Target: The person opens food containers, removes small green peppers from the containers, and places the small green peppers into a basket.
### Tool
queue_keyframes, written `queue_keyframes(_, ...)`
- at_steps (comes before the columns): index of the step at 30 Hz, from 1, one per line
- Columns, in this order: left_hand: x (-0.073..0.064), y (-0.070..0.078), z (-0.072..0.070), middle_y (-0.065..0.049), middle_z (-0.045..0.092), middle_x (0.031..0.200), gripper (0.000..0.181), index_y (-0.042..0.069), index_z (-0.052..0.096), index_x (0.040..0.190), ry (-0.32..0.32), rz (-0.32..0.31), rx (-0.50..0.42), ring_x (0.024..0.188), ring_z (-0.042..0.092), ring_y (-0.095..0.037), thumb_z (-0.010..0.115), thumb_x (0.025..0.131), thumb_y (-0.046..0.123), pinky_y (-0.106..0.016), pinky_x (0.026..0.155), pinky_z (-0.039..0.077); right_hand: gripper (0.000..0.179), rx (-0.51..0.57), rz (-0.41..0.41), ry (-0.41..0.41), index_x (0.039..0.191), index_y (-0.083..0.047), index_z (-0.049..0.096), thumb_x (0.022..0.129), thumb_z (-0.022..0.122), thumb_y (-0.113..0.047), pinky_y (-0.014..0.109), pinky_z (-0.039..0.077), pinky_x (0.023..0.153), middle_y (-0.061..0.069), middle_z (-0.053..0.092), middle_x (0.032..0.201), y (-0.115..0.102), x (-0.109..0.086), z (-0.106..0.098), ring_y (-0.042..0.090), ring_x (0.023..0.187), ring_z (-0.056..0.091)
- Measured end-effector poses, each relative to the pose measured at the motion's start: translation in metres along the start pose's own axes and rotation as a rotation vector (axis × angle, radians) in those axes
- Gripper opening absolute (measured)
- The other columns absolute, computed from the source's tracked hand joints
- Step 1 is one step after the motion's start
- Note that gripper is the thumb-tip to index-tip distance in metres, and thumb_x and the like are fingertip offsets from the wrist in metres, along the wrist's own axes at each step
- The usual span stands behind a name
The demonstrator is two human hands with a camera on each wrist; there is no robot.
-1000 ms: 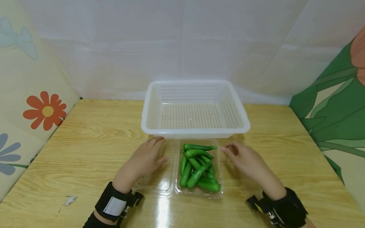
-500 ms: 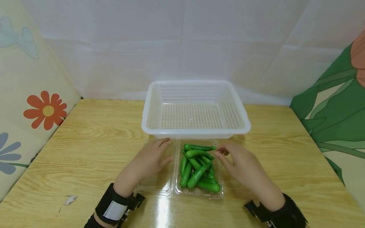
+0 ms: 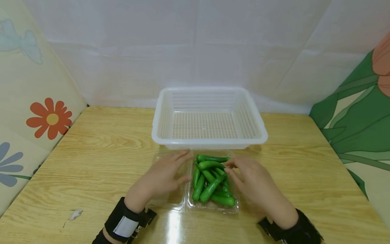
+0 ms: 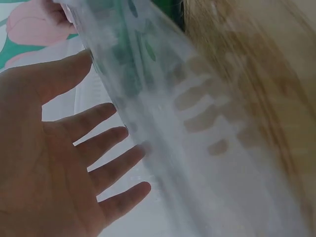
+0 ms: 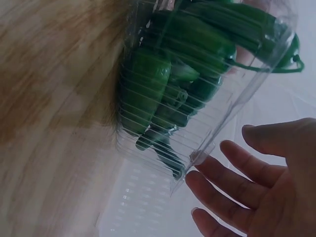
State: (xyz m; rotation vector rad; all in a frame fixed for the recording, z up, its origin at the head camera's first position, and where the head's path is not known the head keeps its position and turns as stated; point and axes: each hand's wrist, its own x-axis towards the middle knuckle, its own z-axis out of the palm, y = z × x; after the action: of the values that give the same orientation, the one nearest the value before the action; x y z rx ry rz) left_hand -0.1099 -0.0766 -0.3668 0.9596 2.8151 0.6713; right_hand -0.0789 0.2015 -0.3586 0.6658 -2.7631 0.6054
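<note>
Several green chili peppers (image 3: 211, 188) lie piled in a clear plastic clamshell box (image 3: 210, 206). Its transparent lid (image 3: 170, 200) is folded out flat to the left. My left hand (image 3: 163, 175) hovers over that lid, thumb and fingers spread, fingertips near the box's left edge. My right hand (image 3: 254, 178) reaches over the box's right edge, thumb and index close to the stem ends of the upper peppers. In the right wrist view, loosely bent fingers (image 5: 224, 190) sit by the box rim with no pepper between them. Neither hand holds anything.
A white perforated plastic basket (image 3: 210, 141) with nothing in it stands just behind the box. The wooden table (image 3: 106, 142) meets a white cloth backdrop (image 3: 195, 44) at the back. Patterned panels flank both sides.
My left hand has moved right toward the box. My right hand has moved left from beside the box to above its right edge. Peppers, box and basket stay in place.
</note>
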Motion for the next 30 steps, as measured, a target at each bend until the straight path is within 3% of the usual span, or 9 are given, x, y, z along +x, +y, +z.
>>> queue_keyframes(13, 0.0, 0.007, 0.004, -0.009, 0.028, 0.16, 0.075, 0.015, 0.038, 0.153, -0.042, -0.011, 0.04, 0.14, 0.036, -0.038, 0.066, 0.091, 0.045, -0.056, 0.115, 0.026, 0.017, -0.025, -0.059, 0.027, 0.104, -0.008, 0.07, 0.089, 0.075, -0.014, 0.043, 0.056, 0.086, 0.004, 0.071, 0.102, -0.004, -0.002, 0.008, 0.022, 0.098, 0.066)
queue_keyframes(20, 0.001, 0.01, 0.004, -0.011, 0.028, 0.16, 0.075, 0.013, 0.038, 0.153, -0.047, -0.021, 0.055, 0.139, 0.038, -0.039, 0.067, 0.091, 0.046, -0.057, 0.114, 0.029, 0.033, -0.019, -0.144, 0.003, 0.116, -0.008, 0.066, 0.087, 0.077, -0.018, 0.046, 0.051, 0.097, 0.005, 0.069, 0.113, -0.002, 0.002, 0.01, 0.024, 0.108, 0.063)
queue_keyframes(30, 0.0, 0.011, 0.005, -0.01, 0.029, 0.16, 0.078, 0.012, 0.036, 0.154, -0.047, -0.042, 0.044, 0.139, 0.037, -0.037, 0.067, 0.091, 0.047, -0.057, 0.114, 0.028, 0.041, -0.029, -0.234, -0.123, 0.123, -0.009, 0.064, 0.087, 0.078, -0.023, 0.043, 0.052, 0.095, 0.004, 0.067, 0.118, -0.005, 0.024, 0.009, 0.021, 0.109, 0.063)
